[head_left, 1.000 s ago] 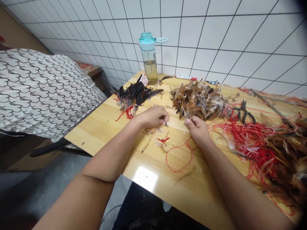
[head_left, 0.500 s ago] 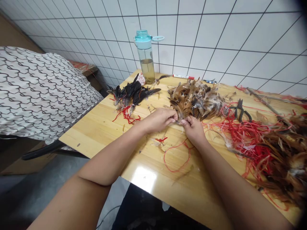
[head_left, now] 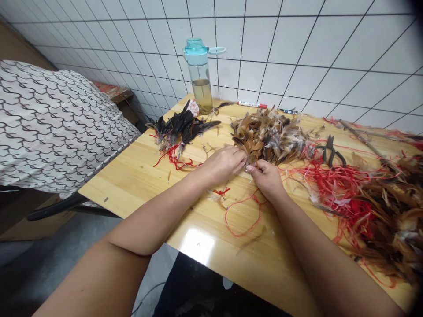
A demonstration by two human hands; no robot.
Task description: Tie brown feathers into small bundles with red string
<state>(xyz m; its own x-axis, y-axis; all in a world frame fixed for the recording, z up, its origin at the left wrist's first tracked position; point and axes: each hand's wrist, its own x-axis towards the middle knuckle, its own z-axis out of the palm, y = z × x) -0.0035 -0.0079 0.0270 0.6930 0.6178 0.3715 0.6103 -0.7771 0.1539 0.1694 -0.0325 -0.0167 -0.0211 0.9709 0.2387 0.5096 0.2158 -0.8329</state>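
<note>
Close together at the near edge of a pile of brown and grey feathers (head_left: 274,134), my two hands almost touch. My right hand (head_left: 267,177) pinches the quill ends of a brown feather (head_left: 254,152) between thumb and fingers. Curled closed against the same quills is my left hand (head_left: 228,162), its back towards me; what its fingertips hold is hidden. A loop of red string (head_left: 243,234) lies on the wooden table (head_left: 139,189) below my hands, with a short red knotted bit (head_left: 222,192) beside it.
Black feather bundles (head_left: 183,125) tied with red string lie left. Behind them stands a water bottle (head_left: 201,83). A red marker (head_left: 251,105) rests near the tiled wall. Pliers (head_left: 330,152), tangled red string (head_left: 343,189) and more brown feathers (head_left: 393,211) cover the right side.
My left hand has rolled over, its back now turned more upward, and its fingers have come closer to my right thumb. My right hand stays nearly in place.
</note>
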